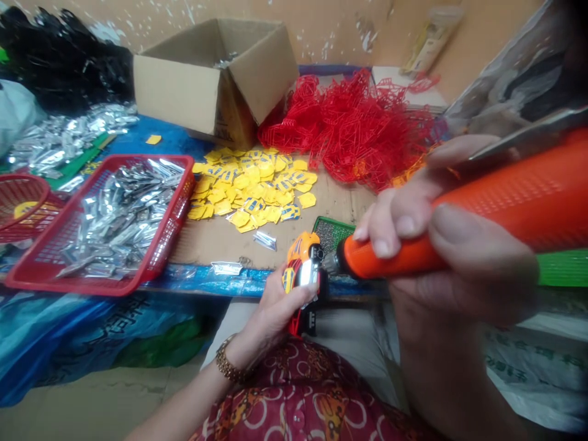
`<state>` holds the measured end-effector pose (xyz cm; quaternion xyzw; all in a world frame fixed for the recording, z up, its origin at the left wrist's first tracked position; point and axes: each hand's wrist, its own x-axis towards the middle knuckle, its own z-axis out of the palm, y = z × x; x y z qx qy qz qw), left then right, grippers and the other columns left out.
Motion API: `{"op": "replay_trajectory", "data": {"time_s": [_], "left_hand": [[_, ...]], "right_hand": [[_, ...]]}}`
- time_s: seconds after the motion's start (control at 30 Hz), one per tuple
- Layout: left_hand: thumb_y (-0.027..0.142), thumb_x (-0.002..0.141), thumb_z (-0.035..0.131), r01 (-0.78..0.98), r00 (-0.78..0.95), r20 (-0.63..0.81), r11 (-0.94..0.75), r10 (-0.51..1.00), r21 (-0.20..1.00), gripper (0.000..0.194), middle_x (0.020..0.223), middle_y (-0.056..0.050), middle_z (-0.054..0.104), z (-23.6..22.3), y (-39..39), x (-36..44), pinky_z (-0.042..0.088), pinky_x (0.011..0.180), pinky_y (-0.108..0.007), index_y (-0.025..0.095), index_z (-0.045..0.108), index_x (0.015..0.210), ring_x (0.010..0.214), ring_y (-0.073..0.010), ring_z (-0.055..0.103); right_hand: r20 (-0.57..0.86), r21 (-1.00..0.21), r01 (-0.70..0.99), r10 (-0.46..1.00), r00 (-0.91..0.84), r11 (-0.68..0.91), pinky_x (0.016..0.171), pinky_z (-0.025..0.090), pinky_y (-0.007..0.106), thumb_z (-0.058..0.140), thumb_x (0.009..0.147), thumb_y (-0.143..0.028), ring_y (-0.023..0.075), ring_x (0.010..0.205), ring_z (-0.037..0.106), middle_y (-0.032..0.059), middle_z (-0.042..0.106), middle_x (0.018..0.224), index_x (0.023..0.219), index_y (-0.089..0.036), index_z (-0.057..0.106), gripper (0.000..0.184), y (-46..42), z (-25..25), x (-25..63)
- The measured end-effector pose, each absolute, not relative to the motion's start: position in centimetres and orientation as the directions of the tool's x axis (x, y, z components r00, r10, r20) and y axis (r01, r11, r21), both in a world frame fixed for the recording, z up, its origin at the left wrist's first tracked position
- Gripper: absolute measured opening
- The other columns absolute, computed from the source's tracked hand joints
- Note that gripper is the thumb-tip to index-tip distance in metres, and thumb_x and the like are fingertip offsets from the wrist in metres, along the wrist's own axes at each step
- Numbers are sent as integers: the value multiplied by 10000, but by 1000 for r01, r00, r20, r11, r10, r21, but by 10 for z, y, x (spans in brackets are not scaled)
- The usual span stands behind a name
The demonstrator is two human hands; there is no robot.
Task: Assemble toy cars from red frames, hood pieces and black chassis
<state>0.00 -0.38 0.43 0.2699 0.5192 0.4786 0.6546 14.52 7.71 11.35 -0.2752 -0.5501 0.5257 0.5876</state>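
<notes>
Low at the centre, my left hand [281, 300] grips a small yellow and black toy car [299, 248], with a shiny silver piece under the thumb. My right hand [441, 245], large and close to the camera, is wrapped round an orange electric screwdriver [500, 196]. The driver's tip points left at the toy car's dark side; whether it touches cannot be made out. Behind the tip sits a green tray [337, 228] of tiny metal screws. Single silver pieces lie near the table edge, one of them a flat silver packet [265, 240].
A red basket [138, 282] of silver pieces stands at left. Yellow printed cards [252, 184] are heaped mid-table, below an open cardboard box [177, 86]. Tangled red plastic frames [353, 122] fill the back right. Black plastic parts [59, 55] pile at back left.
</notes>
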Motion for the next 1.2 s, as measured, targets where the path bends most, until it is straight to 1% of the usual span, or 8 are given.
{"op": "replay_trajectory", "data": {"time_s": [0.17,0.5,0.63,0.77,0.87,0.97,1.1,1.2], "left_hand": [[387,707,787,-304,-12,-412,389,911,870,451,887,-55,675,4,-6,1,472,692,-283,131,669,1059,770,-184,582],[373,714,779,-258,-47,-449,423,892,868,409,910,-67,700,6,-13,-2,502,716,-303,148,683,1042,820,-227,629],[353,686,798,-342,-31,-485,447,874,827,431,860,-55,690,7,-12,0,518,692,-305,149,671,1044,756,-204,629],[365,638,823,-499,61,-523,480,850,722,406,700,-12,621,9,-7,4,515,569,-274,141,638,923,578,-139,565],[375,634,839,-553,98,-537,494,838,671,413,699,-15,614,10,-5,3,520,533,-254,137,632,900,565,-131,573],[397,619,867,-602,127,-522,484,843,636,462,732,-26,637,10,-8,-2,524,535,-235,144,654,941,601,-142,610],[343,618,870,-649,208,-508,507,836,568,597,915,-58,711,9,-14,-10,545,589,-236,210,643,1154,721,-183,672],[281,569,877,-631,247,-522,545,816,552,714,981,-80,730,8,-17,-15,535,575,-225,213,619,1231,769,-210,687]], "right_hand": [[387,-897,-293,908,-159,331,495,540,384,747,777,-427,153,417,535,-54,503,545,869,-359,604,182,74,112,143],[426,-883,-263,899,-102,389,426,501,373,693,814,-411,148,389,467,-50,446,521,869,-352,546,168,66,101,140],[423,-875,-310,898,-122,371,420,488,347,724,803,-330,127,383,460,-63,434,525,834,-335,538,188,66,106,138],[345,-860,-417,937,-52,293,357,415,304,791,719,-292,90,330,405,-95,409,469,735,-299,519,272,71,123,140],[362,-848,-401,931,41,347,395,461,303,807,655,-238,83,335,417,-117,469,478,752,-278,539,287,81,126,151],[463,-791,-414,883,77,451,453,523,275,797,593,-184,81,384,471,-112,548,527,826,-242,585,321,99,109,167],[519,-757,-404,848,109,514,504,545,236,766,688,-252,76,428,516,-98,563,572,929,-218,598,296,129,77,191],[530,-770,-344,839,126,538,518,534,233,751,719,-267,70,446,526,-98,551,597,950,-245,602,275,142,61,201]]}}
